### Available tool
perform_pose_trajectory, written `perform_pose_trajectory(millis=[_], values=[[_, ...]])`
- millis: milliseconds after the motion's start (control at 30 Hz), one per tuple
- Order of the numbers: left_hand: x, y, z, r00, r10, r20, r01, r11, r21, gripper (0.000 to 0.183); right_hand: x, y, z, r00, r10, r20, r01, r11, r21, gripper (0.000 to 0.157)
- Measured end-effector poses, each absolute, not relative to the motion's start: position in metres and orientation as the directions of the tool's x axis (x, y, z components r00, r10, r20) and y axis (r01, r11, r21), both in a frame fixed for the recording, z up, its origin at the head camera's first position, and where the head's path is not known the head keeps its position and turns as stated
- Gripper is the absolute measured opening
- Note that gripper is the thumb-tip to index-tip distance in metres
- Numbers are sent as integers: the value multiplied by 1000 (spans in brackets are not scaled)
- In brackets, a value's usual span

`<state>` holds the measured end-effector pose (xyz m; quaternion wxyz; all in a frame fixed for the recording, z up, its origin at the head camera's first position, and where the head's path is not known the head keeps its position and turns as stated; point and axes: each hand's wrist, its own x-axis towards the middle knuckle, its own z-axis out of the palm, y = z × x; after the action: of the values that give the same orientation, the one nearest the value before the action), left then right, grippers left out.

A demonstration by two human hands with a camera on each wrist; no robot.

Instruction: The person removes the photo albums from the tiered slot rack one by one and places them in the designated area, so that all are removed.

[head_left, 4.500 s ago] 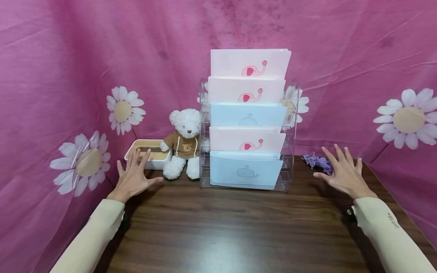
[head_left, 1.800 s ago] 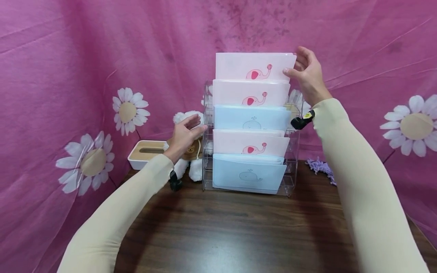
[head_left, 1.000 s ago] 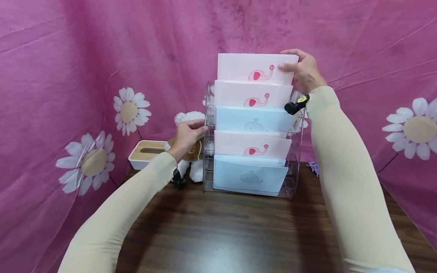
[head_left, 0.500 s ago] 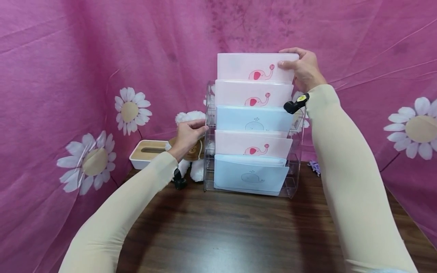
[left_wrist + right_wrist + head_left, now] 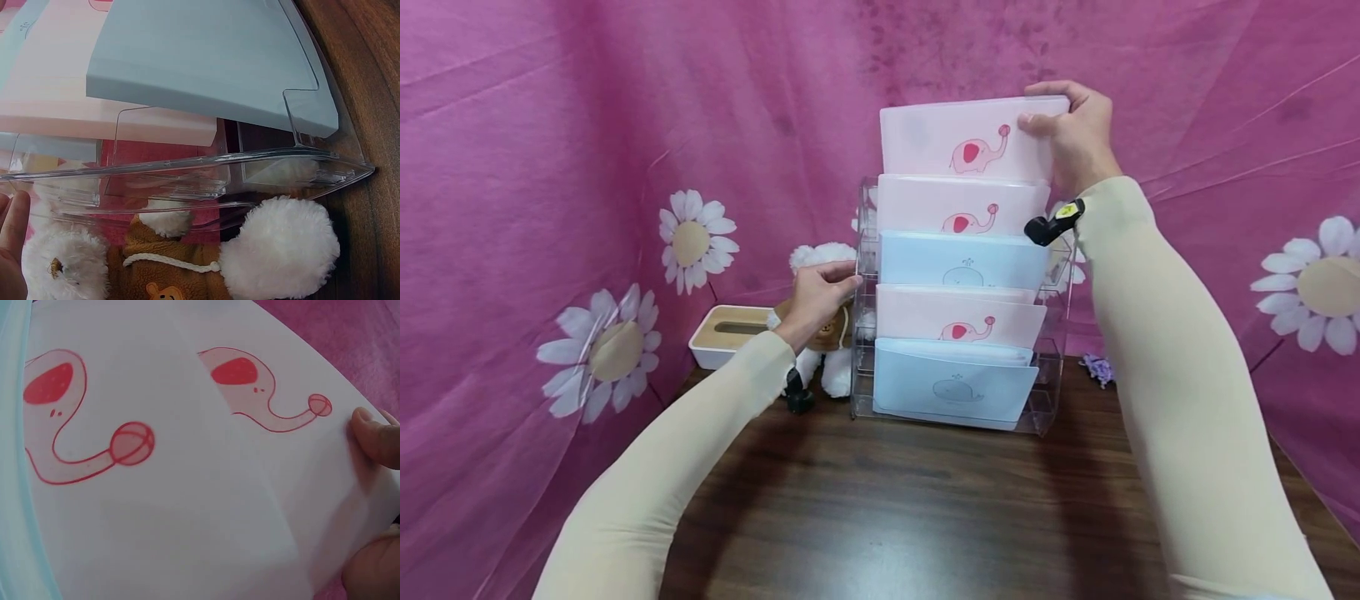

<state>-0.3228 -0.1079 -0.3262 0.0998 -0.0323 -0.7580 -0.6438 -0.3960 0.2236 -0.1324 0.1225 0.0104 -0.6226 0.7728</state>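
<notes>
My right hand pinches the top right corner of the uppermost pink folder, thumb in front and fingers behind. The folder carries a red elephant drawing and leans, its right end higher. It stands in the top tier of a clear acrylic rack. Below it in the tiers are a second pink folder, a blue folder, another pink folder and a blue whale folder in front. My left hand grips the rack's left side edge between thumb and fingers.
A white teddy bear in a brown hoodie sits against the rack's left side, partly behind my left hand. Farther left is a white tissue box with a wooden lid. A purple fluffy bundle lies right of the rack. Pink flowered cloth surrounds the table.
From resting apart over the table, my hands moved to the rack; the left took its side, the right the top pink folder. Just now that folder rose slightly, right end higher.
</notes>
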Motion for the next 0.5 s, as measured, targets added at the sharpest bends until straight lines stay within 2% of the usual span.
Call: perform_pose_trajectory(millis=[133, 267, 500], values=[[-322, -108, -325, -979, -77, 190, 175, 173, 969, 36, -389, 224, -121, -953, 222, 206, -249, -188, -950, 44], [-321, -107, -324, -979, -74, 191, 173, 193, 966, 36, -381, 223, -110, -920, 258, 294, -349, -200, -915, 42], [-322, -105, -322, -979, -53, 198, 183, 211, 960, 36, -360, 231, -86, -852, 340, 398, -509, -358, -783, 40]])
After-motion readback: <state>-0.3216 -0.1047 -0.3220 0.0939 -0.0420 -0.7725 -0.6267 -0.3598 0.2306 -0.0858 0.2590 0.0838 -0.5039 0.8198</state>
